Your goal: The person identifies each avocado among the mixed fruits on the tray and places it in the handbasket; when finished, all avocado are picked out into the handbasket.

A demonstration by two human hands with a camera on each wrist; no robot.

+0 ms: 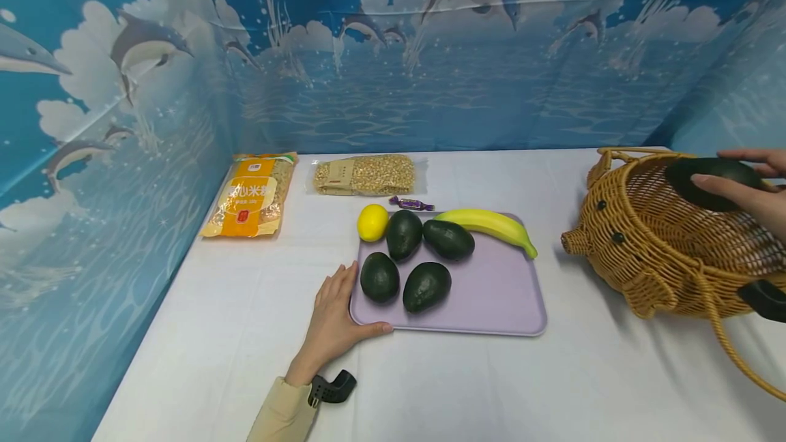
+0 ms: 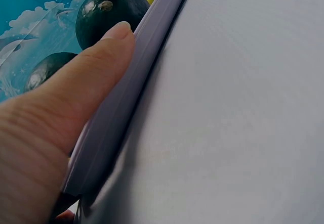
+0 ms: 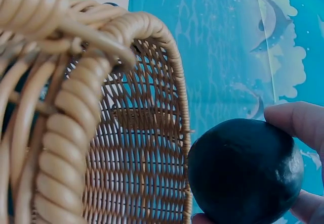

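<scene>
In the head view my right hand (image 1: 758,200) holds an avocado (image 1: 706,181) over the mouth of the pig-shaped wicker basket (image 1: 620,251). The right wrist view has this avocado (image 3: 243,171) between thumb and fingers, beside the woven rim (image 3: 71,153). My left hand (image 1: 334,316) rests at the near left corner of a lilac tray (image 1: 491,302); fingers lie along its left side, the thumb on its front edge. On the tray are several dark green avocados (image 1: 428,286), a lemon (image 1: 372,222) and a banana (image 1: 491,225). The left wrist view shows the thumb (image 2: 96,67) against the tray rim.
Behind the tray lie a small purple-wrapped candy (image 1: 411,204) and a clear bag of yellow grains (image 1: 368,175). An orange food packet (image 1: 250,195) is at the back left. The basket's rope handle (image 1: 721,340) hangs toward the front right. Dolphin-print cloth (image 1: 393,101) walls the table.
</scene>
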